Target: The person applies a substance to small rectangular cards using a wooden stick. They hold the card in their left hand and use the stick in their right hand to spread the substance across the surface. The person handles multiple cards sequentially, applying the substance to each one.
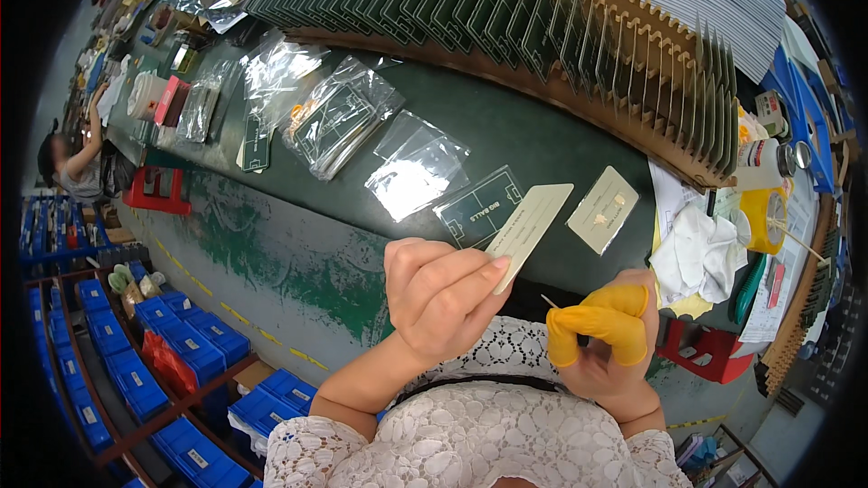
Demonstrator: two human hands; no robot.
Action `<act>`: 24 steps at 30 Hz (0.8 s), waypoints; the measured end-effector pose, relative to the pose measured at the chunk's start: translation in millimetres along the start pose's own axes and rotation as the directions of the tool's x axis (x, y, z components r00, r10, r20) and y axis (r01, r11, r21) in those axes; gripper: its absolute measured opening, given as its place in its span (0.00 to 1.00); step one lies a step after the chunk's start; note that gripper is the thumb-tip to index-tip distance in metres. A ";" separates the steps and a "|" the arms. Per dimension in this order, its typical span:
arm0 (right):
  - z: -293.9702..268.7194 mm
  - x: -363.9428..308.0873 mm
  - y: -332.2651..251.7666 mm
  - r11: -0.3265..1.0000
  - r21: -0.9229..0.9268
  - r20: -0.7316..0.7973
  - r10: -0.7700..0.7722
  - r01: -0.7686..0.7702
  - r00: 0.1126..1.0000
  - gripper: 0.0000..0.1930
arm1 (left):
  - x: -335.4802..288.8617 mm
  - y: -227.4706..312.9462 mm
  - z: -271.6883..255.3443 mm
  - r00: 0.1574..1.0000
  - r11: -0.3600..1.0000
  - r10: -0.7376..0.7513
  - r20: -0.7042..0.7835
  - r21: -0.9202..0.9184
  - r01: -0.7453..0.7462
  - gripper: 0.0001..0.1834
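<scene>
My left hand (pixel 438 298) pinches a thin cream-coloured plate (pixel 535 226) by its lower end, tilted above the table. Yellow finger covers are on the fingers of my right hand (pixel 608 330), which are curled round a thin pointed tool (pixel 549 302); only its tip shows. A second cream plate (pixel 602 208), with small gold-coloured pieces on it, lies beyond my right hand. Partly behind the held plate lies a green plate with white lines (pixel 475 208). Flat clear bags (pixel 416 172) lie to its left, next to bagged green plates (pixel 334 131).
Long brown slotted racks (pixel 624 4) of upright green plates (pixel 452 0) span the table's back. At right are a white cloth (pixel 696 253), yellow tape roll (pixel 767 217) and bottle (pixel 762 163). Blue bins (pixel 194 343) stand on the left. Another person (pixel 81 163) works far left.
</scene>
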State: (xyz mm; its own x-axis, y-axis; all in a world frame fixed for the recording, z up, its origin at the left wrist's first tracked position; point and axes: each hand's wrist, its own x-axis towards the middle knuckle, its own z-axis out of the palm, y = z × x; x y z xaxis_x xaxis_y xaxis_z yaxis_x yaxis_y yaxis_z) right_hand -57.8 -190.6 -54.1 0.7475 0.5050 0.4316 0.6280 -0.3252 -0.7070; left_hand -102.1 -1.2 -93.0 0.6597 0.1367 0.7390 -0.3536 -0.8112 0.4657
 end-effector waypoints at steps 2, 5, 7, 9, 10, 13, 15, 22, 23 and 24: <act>-3.9 0.8 2.9 1.000 -0.021 -0.021 -0.023 0.022 1.000 0.19 | -4.5 -2.3 2.9 1.000 1.000 -0.001 -0.031 -0.020 0.000 0.22; -13.5 5.7 12.0 1.000 -0.006 -0.188 0.003 -0.004 0.982 0.15 | 0.2 -10.1 -4.3 0.999 0.998 -0.005 -0.052 0.065 0.009 0.23; -22.5 5.4 14.9 1.000 0.007 -0.274 0.020 -0.019 0.962 0.13 | 3.7 -12.4 -5.0 0.996 0.997 -0.022 -0.092 0.073 0.029 0.22; -30.5 6.1 16.2 1.000 0.003 -0.290 0.020 -0.020 0.957 0.12 | 8.6 -11.8 -7.5 0.994 0.995 -0.034 -0.106 0.084 0.043 0.20; -27.8 4.6 17.2 0.995 0.095 -0.324 0.065 -0.036 0.944 0.12 | 8.7 -11.2 -8.3 0.994 0.996 -0.042 -0.101 0.076 0.050 0.19; -23.4 2.6 25.5 0.992 0.105 -0.354 0.109 -0.077 0.929 0.11 | 9.0 -9.7 -6.9 0.994 0.997 -0.031 -0.107 0.066 0.039 0.18; -22.9 -0.1 30.3 0.983 0.145 -0.367 0.159 -0.113 0.917 0.11 | 6.8 -9.4 -6.7 0.992 0.997 -0.042 -0.116 0.066 0.050 0.18; -16.4 -1.4 49.0 0.920 0.324 -0.321 0.325 -0.220 0.889 0.13 | 6.0 -8.7 -4.6 0.994 0.996 -0.052 -0.095 0.073 0.059 0.18; -14.6 -0.6 51.1 0.907 0.329 -0.285 0.362 -0.264 0.888 0.14 | 6.1 -8.2 -4.5 0.995 0.997 -0.052 -0.087 0.057 0.057 0.18; -15.0 0.1 49.6 0.939 0.188 -0.275 0.332 -0.288 0.902 0.14 | 6.5 -6.7 -2.7 0.995 0.998 -0.052 -0.081 0.042 0.056 0.18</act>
State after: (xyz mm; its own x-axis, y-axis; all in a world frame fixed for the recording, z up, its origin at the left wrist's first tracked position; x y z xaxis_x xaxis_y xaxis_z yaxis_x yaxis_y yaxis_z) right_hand -23.3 -218.7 -80.7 0.9426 0.1279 0.3084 0.3331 -0.3005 -0.8937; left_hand -97.2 6.6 -90.0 0.6214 0.2245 0.7507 -0.2882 -0.8254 0.4854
